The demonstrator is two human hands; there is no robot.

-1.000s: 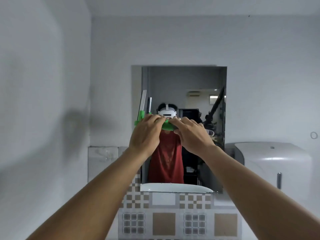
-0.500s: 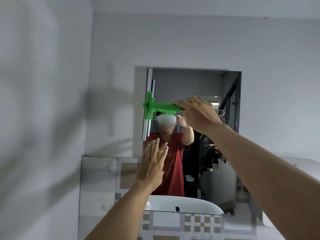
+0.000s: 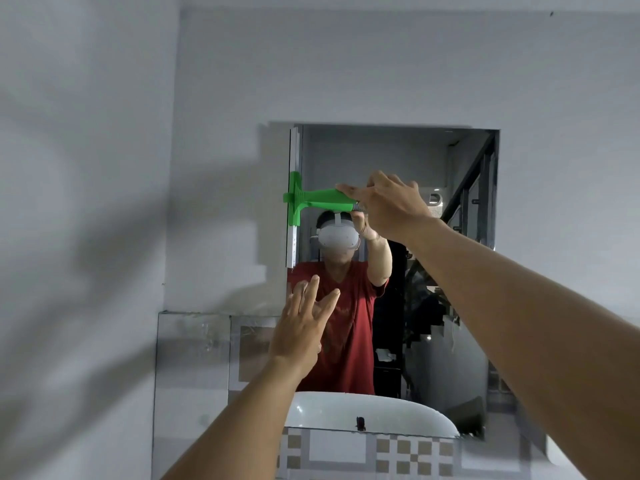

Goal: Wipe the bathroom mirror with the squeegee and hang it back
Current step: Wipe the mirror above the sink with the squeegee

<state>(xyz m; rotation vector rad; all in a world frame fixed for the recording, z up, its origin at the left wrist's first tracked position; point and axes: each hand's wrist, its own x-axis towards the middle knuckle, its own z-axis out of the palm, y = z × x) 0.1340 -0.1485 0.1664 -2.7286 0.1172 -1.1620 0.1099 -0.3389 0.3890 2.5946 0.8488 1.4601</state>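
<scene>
The rectangular mirror point(image 3: 408, 157) hangs on the grey wall ahead. A green squeegee point(image 3: 313, 199) lies against its upper left part, the long pale blade standing vertical along the mirror's left edge and the handle pointing right. My right hand point(image 3: 388, 206) grips the end of that handle. My left hand point(image 3: 304, 323) hovers lower down in front of the mirror, fingers spread, holding nothing. The mirror reflects a person in a red shirt wearing a white headset.
A white basin point(image 3: 370, 410) shows reflected at the mirror's bottom. Patterned wall tiles point(image 3: 398, 452) run below it. A glossy tile panel point(image 3: 194, 355) sits at the lower left. The side wall point(image 3: 79, 237) stands close on the left.
Both hands held the squeegee a second ago; my left hand let go and dropped lower. The right hand carried the squeegee up and left, its blade now at the mirror's left edge.
</scene>
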